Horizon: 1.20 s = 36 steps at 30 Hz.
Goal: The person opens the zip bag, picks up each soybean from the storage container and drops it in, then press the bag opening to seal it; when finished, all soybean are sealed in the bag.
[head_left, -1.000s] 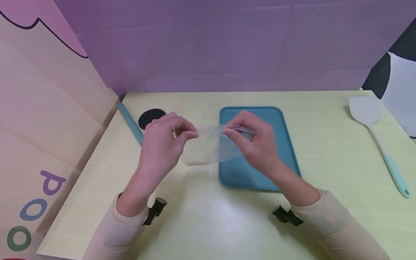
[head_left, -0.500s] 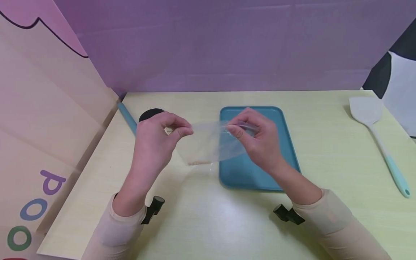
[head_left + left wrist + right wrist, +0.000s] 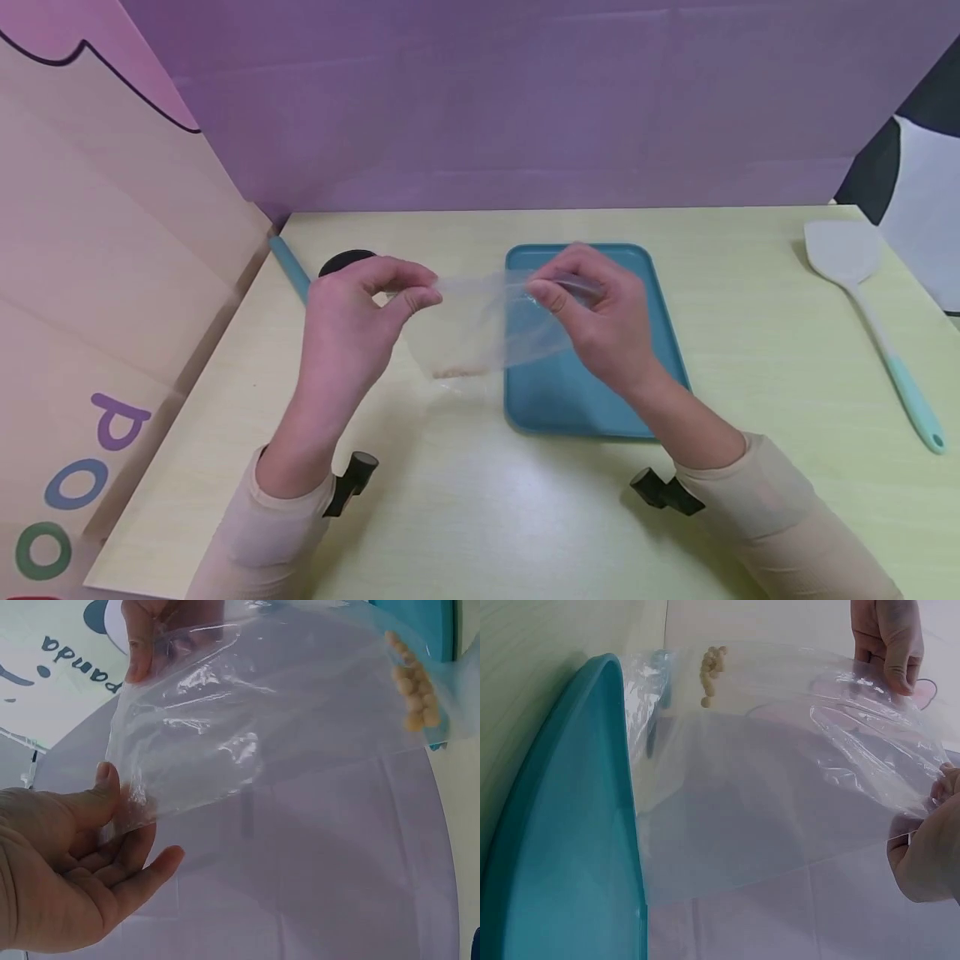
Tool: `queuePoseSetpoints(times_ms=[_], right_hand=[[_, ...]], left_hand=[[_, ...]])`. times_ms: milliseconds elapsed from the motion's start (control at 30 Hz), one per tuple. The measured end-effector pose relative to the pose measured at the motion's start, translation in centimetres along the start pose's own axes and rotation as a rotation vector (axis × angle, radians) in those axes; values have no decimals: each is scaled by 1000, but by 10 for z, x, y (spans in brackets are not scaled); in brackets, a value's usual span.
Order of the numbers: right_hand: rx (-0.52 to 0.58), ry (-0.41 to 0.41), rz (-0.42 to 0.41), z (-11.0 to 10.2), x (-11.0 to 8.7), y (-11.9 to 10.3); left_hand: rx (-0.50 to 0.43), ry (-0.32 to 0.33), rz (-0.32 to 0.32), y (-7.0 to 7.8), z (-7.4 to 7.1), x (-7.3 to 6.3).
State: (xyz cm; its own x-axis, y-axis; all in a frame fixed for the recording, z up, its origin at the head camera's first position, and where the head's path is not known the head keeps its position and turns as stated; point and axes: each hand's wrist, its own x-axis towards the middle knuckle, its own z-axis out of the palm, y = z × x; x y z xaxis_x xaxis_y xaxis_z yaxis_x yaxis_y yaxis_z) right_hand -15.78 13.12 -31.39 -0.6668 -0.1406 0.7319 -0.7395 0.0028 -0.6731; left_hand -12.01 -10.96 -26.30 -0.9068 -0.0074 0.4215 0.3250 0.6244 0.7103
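Observation:
A clear plastic bag hangs above the table between both hands. Thumb and fingers of my left hand pinch its upper left corner. My right hand pinches the upper right side, where the bag's edge is gathered. Several small round beige balls, like dried beans, lie in a row along the bag's bottom; the right wrist view shows these beans too. Behind the bag and right hand is a blue-green tray on the table, partly covered.
A spatula with a pale blade and mint handle lies at the right. At the far left are a blue stick-like handle and a black round thing, both partly hidden by the left hand. A purple panel stands behind the table.
My left hand has moved left and slightly up, and my right hand slightly right and up. The bag's top is drawn wider between them; the tray and spatula stay put.

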Motion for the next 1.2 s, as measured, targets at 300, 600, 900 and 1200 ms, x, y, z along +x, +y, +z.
queuePoseSetpoints(times_ms=[300, 600, 900, 1200], right_hand=[[5, 29, 34, -3, 1, -3], [-19, 51, 46, -8, 3, -6], [61, 105, 137, -9, 5, -10], [296, 259, 260, -13, 13, -14]], left_hand=[[-29, 114, 52, -1, 1, 1], [-111, 82, 98, -1, -2, 2], [-329, 15, 108, -2, -2, 3], [-597, -271, 253, -13, 4, 10]])
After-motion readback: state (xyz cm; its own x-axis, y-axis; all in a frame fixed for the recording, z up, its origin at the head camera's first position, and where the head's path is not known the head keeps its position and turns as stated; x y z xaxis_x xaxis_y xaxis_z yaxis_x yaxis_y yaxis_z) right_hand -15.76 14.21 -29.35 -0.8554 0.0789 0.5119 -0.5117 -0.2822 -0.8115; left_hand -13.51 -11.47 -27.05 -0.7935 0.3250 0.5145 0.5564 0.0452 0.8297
